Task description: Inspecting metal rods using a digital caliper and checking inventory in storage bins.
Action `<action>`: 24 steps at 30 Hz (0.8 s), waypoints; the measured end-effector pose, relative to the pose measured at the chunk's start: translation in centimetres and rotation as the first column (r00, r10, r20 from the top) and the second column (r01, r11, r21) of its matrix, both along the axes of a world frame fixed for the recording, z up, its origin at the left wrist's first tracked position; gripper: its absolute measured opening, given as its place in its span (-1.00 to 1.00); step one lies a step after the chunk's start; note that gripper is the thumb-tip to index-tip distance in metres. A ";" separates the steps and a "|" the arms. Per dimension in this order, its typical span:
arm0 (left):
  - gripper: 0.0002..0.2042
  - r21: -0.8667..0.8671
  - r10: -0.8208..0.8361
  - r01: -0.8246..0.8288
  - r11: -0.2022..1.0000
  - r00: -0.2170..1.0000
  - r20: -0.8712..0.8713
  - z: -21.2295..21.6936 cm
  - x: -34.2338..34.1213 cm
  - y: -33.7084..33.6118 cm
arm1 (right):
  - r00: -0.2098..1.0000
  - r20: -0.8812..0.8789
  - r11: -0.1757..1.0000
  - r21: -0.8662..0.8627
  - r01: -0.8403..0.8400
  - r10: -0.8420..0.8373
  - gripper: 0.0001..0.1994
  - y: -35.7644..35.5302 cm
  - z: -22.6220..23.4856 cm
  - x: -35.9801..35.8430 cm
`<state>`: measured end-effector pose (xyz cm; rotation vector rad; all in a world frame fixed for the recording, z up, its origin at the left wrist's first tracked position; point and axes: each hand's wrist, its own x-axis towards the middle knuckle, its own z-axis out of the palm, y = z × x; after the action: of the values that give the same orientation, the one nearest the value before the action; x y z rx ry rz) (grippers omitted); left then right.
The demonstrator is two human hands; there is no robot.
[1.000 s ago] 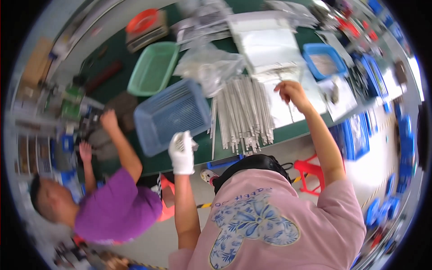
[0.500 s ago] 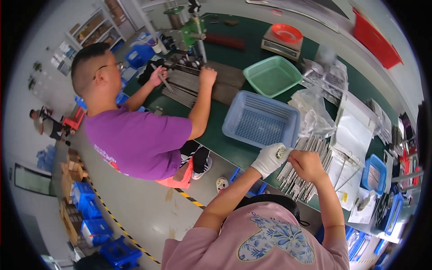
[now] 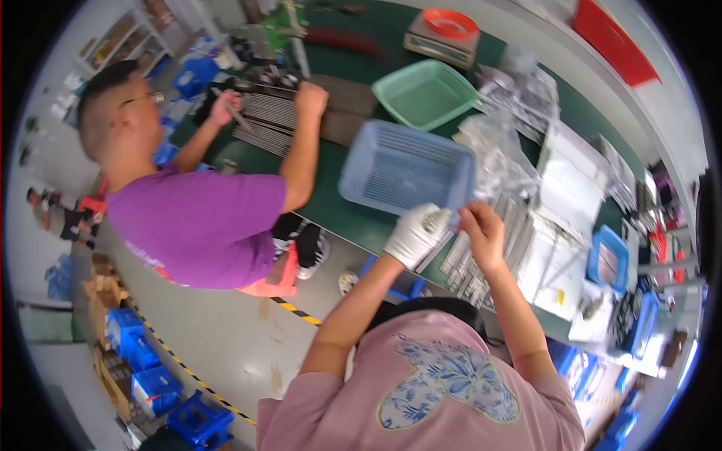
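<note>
Stretching across the whole upper scene, a long green bench (image 3: 338,207), crowded with trays and packets. Sitting at its left stretch, a co-worker in a purple shirt (image 3: 199,225), both arms reaching forward onto a stack of grey metal strips (image 3: 263,120). Lying in the middle of the bench, a blue mesh basket (image 3: 402,169), with a green mesh basket (image 3: 425,94) just beyond it and an orange-topped scale (image 3: 444,34) farther back. Spreading to the right of the blue basket, crumpled clear plastic bags (image 3: 500,161), and below them a loose heap of thin silver rods (image 3: 489,252) near the front edge. Standing farther right, a small blue tray (image 3: 609,259). Rising from the lower edge, both forearms of the person in the pink shirt, elbows bent, converging over the bench edge. Wearing a white glove, the left hand (image 3: 414,233), fingers curled closed around the end of a small silver piece (image 3: 444,220), just beside the blue basket's front corner. Hovering bare and close alongside, the right hand (image 3: 481,229), fingers pinched narrowly at the same piece over the rod heap, wrist bent down.
</note>
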<state>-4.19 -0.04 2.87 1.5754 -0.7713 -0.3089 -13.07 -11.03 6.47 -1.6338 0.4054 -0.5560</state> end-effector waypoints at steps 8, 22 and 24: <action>-0.85 0.091 0.007 0.000 0.996 0.997 -0.075 0.7 0.2 0.4 | 0.977 0.132 0.715 -0.699 -0.030 0.169 -0.96 -0.2 4.8 2.3; -0.87 0.030 0.002 -0.001 1.000 0.999 -0.043 -0.3 -0.3 0.0 | 0.964 0.031 0.551 -0.825 -0.123 0.263 -0.94 -0.4 5.0 2.4; -0.88 0.039 -0.013 0.014 0.999 1.000 -0.019 -0.4 -0.1 0.1 | 0.958 0.028 0.478 -0.870 -0.117 0.286 -0.92 -0.3 5.9 2.6</action>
<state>-4.31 0.04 2.45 1.6021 -0.7663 -0.3496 -10.50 -11.32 12.41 -2.5465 -0.2938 -0.7761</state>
